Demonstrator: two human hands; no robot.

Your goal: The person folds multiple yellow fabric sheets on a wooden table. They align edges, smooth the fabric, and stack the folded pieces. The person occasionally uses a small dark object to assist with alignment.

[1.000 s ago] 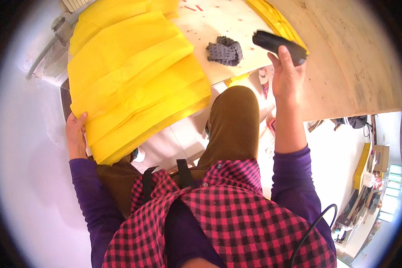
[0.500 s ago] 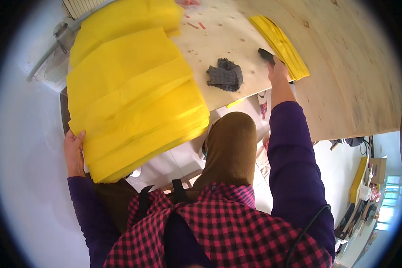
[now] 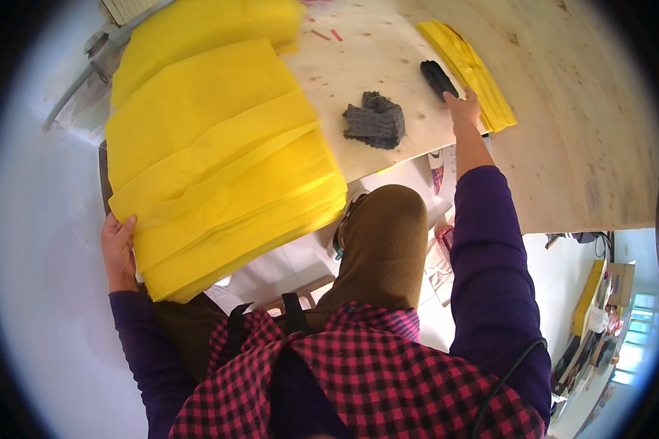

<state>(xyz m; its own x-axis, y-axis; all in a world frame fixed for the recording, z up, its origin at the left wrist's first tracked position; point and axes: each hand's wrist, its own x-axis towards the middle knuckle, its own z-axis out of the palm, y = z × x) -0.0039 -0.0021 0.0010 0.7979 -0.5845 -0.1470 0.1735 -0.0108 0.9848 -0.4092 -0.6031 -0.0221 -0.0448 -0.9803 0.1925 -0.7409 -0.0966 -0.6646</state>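
Observation:
On the left, a thick stack of yellow fabric-like sheets [image 3: 220, 146] hangs over the table's near edge toward my lap. My left hand [image 3: 118, 245] is closed on its lower left edge, thumb on top. Over at the right, my right hand [image 3: 466, 113] rests by the table edge with thumb and fingers apart. Its fingertips are at the near end of a black oblong object [image 3: 436, 77], which lies on the wood; its kind is unclear. Just beyond that hand lies a narrow folded yellow bundle [image 3: 472, 73].
A crumpled dark grey knitted piece [image 3: 375, 121] sits on the plywood table [image 3: 359, 55] between stack and right hand. Beside the far left corner are a pipe [image 3: 69, 95] and white wall. My knee [image 3: 384, 227] is under the table edge. Cluttered shelves [image 3: 589, 336] stand far right.
My right hand has drawn back slightly toward me, and more of the black object now shows beyond its fingers. My left hand keeps its hold on the stack.

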